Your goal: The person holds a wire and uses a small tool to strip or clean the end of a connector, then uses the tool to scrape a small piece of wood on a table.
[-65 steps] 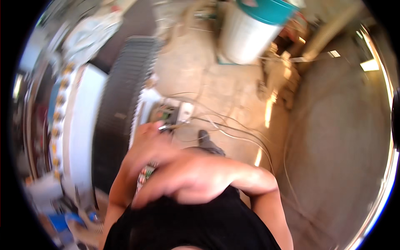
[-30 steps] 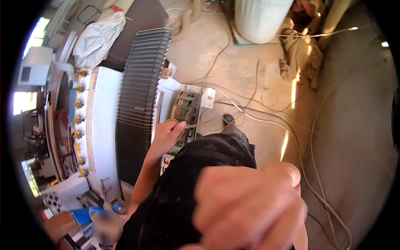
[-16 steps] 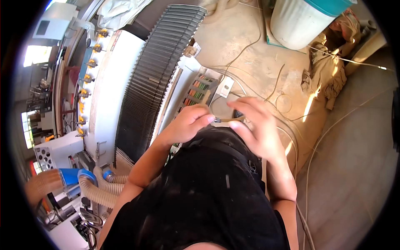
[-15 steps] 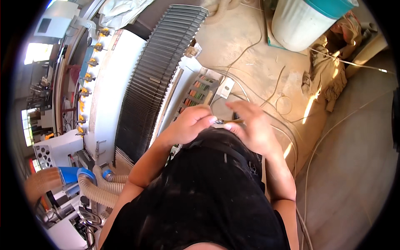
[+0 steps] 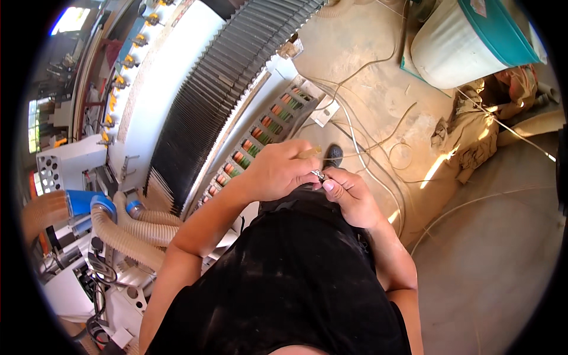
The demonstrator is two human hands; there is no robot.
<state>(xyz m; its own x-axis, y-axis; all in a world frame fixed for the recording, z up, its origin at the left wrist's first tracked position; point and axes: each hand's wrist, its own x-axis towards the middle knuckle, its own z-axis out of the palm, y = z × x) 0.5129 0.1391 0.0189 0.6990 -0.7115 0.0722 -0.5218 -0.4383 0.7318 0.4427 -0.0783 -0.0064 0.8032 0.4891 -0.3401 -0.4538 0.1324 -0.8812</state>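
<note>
Both hands meet in front of my waist around a small, shiny metal fitting (image 5: pixel 319 175). My left hand (image 5: pixel 277 171) is closed, its thumb and fingertips at the left end of the fitting. A short yellowish, tube-like piece (image 5: pixel 310 152) sticks out between its fingers. My right hand (image 5: pixel 354 198) pinches the right end of the fitting between thumb and curled fingers. The fitting's exact kind is too small to make out, and the fingers partly cover it. Below the hands is my dark shirt (image 5: pixel 296 266).
To the left stands a white machine with a black ribbed bellows (image 5: pixel 198 103) and a slotted panel (image 5: pixel 260 137) showing orange and green. Ribbed hoses (image 5: pixel 127 236) lie at lower left. Cables (image 5: pixel 355 127) cross the dusty floor. A white and teal bin (image 5: pixel 461 47) stands at far right, near brown cloth (image 5: pixel 473 142).
The right fingers, lifted and blurred before, have come down and curled onto the fitting. The yellowish piece now shows in my left hand. My view has shifted, showing more of the slotted panel.
</note>
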